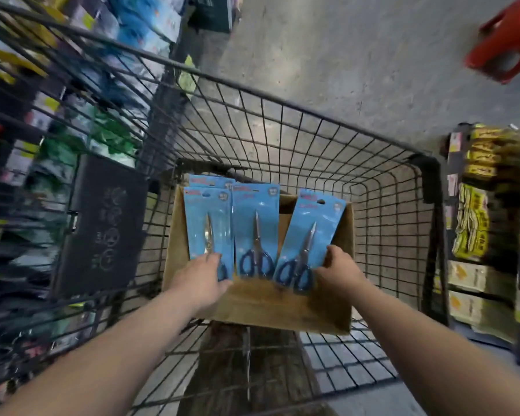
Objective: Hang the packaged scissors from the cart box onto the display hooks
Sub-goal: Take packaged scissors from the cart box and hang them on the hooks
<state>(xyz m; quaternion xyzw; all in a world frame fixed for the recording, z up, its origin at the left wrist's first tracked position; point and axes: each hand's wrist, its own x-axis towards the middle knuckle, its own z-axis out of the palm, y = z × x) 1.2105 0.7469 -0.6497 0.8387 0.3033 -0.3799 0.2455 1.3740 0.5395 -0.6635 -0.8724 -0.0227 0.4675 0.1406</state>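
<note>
A brown cardboard box (282, 304) sits in a black wire cart (312, 139). Several blue-carded scissors packs stand in it. My left hand (201, 280) grips the bottom of the left pack (209, 217), which has another pack behind it. The middle pack (255, 223) stands between my hands, untouched. My right hand (339, 270) holds the lower right edge of the right pack (309, 232), which leans to the right. The scissors have dark blue handles. No display hooks are clearly visible.
Blurred shelves of packaged goods (81, 121) run along the left of the cart. A black panel (102, 226) hangs on the cart's left side. Yellow packaged goods (475, 223) fill a rack on the right. A red plastic stool (505, 40) stands on the concrete floor beyond.
</note>
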